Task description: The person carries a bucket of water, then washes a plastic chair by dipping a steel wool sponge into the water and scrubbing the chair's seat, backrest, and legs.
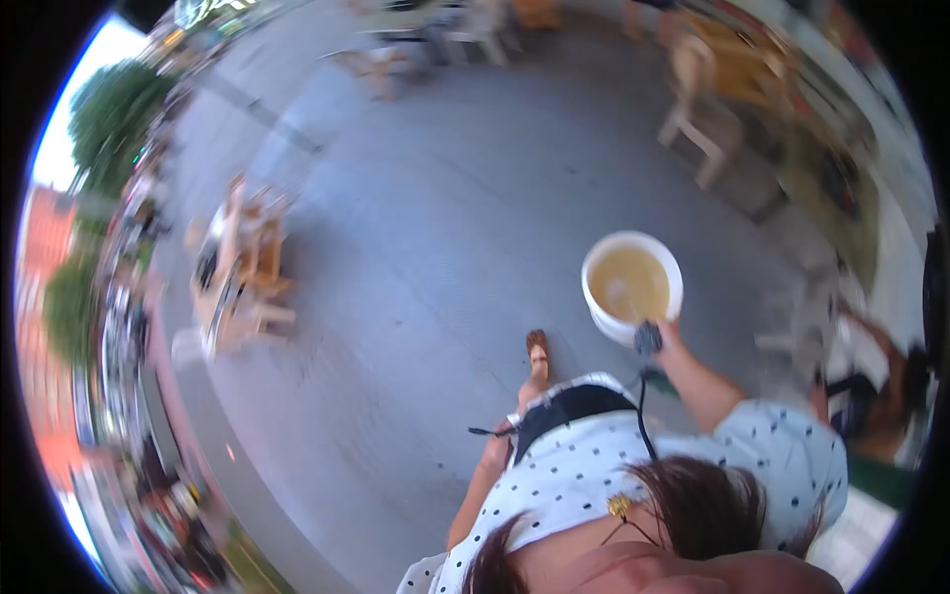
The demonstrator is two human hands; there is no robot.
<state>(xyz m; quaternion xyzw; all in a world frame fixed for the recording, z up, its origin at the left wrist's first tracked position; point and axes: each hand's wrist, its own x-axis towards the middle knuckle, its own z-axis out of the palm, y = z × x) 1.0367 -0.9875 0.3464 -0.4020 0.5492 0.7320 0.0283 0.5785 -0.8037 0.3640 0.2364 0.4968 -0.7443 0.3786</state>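
My right hand (pixel 672 343) is closed at the near rim of a white bucket (pixel 594 310). Cloudy yellowish-brown liquid (pixel 629 282) fills much of the bucket, with a paler patch in it. A dark grey bunched thing, like a cloth or scouring pad (pixel 648 338), sits against my fingers at the rim; the bucket's handle cannot be made out. My left hand (pixel 497 447) hangs low by my hip, beside the dark apron (pixel 574 414) and its tie. Blur and the clothing hide its fingers.
Grey pavement (pixel 426 218) spreads around me. Wooden chairs and a table (pixel 242 262) stand at left, a pale chair (pixel 705 129) by a wooden table (pixel 737 59) at upper right. More chairs (pixel 485 35) stand at the far end. A person (pixel 876 371) is at the right edge; parked vehicles (pixel 124 346) line the left.
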